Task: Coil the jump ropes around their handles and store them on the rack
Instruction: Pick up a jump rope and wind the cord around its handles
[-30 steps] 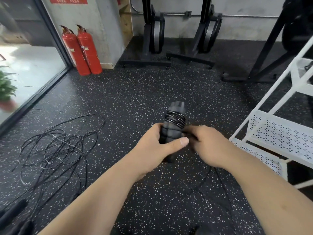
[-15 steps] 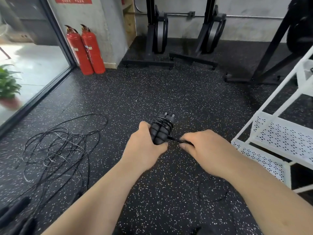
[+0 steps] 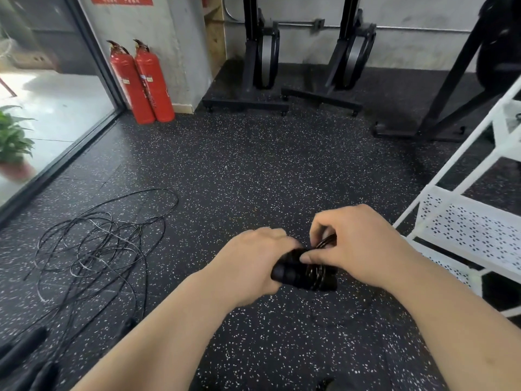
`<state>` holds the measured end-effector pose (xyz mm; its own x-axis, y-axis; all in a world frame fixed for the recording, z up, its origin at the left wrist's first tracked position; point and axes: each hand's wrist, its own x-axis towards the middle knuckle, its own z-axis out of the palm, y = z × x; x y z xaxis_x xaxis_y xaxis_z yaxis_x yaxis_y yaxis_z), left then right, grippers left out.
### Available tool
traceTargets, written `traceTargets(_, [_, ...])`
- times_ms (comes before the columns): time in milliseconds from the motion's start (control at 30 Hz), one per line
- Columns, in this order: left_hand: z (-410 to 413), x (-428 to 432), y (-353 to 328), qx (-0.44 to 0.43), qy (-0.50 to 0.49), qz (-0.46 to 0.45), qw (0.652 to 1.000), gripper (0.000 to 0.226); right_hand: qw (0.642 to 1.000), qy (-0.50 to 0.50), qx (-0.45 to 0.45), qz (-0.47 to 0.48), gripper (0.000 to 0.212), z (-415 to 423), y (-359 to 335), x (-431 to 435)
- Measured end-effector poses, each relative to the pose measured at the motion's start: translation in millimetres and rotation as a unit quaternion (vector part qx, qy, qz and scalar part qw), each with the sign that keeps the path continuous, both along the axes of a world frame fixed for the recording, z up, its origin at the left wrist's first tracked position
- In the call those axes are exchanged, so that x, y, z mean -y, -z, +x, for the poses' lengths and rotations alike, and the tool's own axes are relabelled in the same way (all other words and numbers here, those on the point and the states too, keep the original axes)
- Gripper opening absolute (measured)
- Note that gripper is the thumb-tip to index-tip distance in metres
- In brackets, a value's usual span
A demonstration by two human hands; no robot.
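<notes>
both hands on a part-coiled jump rope, just left of the white rack

the left hand (image 3: 253, 263) is curled round the near end of the black handles (image 3: 293, 275), which lie sideways with their free end pointing right. the wound cord (image 3: 324, 243) rings that end, and the right hand (image 3: 358, 249) pinches a loop of it between thumb and bent fingers, just above the handles. half a second ago the handles pointed up and away, and the right hand drew the cord out to the side, clear of them. on the speckled rubber floor (image 3: 253, 170) a tangle of loose ropes (image 3: 93, 249) lies well to the left. two red fire extinguishers (image 3: 141, 83) stand by the wall, black machines (image 3: 262, 52) along the back, and the perforated rack (image 3: 465, 230) at right.
</notes>
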<state>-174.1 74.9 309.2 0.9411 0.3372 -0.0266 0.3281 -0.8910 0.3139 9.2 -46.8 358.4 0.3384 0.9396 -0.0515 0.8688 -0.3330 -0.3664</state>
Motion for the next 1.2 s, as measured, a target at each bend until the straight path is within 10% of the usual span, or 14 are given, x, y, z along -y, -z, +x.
traceTargets(267, [-1.5,7.0,-17.9,0.033,-0.021,-0.15,0.988,0.058,0.978,-0.036,-0.207,0.001,0.032,24.6,1.9,2.4])
traceTargets(567, [0.1,16.3,-32.9,0.095,-0.043,-0.427,0.898,0.061,0.908,-0.024,-0.418,0.017,0.038,30.8,-8.5,6.9])
traceTargets(767, [2.6,16.5,-27.1,0.14,-0.093,-0.528,0.833,0.062,0.956,0.034,-0.29,0.018,0.016,35.4,19.1,-7.9])
traceTargets(933, [7.6,15.3,-22.3,0.193,-0.155,-0.545,0.801,0.058,0.972,0.024,-0.232,0.014,0.037,26.6,13.8,-4.4])
traceTargets(1200, [10.8,13.2,-15.2,0.189,-0.29,-0.412,0.843,0.066,0.988,-0.032,-0.137,-0.068,0.034,11.0,11.7,-6.6])
